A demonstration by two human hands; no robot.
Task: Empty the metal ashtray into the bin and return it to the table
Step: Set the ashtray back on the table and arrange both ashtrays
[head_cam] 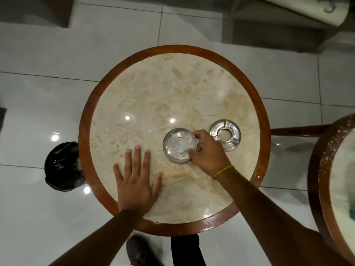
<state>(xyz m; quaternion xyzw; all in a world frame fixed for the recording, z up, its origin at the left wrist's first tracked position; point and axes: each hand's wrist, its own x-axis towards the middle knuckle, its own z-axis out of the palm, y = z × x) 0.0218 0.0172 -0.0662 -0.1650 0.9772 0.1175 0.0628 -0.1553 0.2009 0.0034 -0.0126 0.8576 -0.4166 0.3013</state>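
My left hand (135, 180): lying flat on the marble table (153, 89), fingers spread apart. My right hand (208, 153): reaching forward, fingers clamping the rim of the metal ashtray bowl (178, 145). Ashtray's ring lid (224, 134): sitting just beside. Bin (63, 166): standing on the floor, left.

Glossy white tiled floor (48, 96) with ceiling-light reflections; second round wood-rimmed marble side table (315, 169) at right edge; pale upholstered seat (299, 10) top right.

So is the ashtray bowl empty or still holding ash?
Looks empty: the ashtray bowl gripped by the right hand shows bare shiny metal inside. Its ring lid lies apart on the table.
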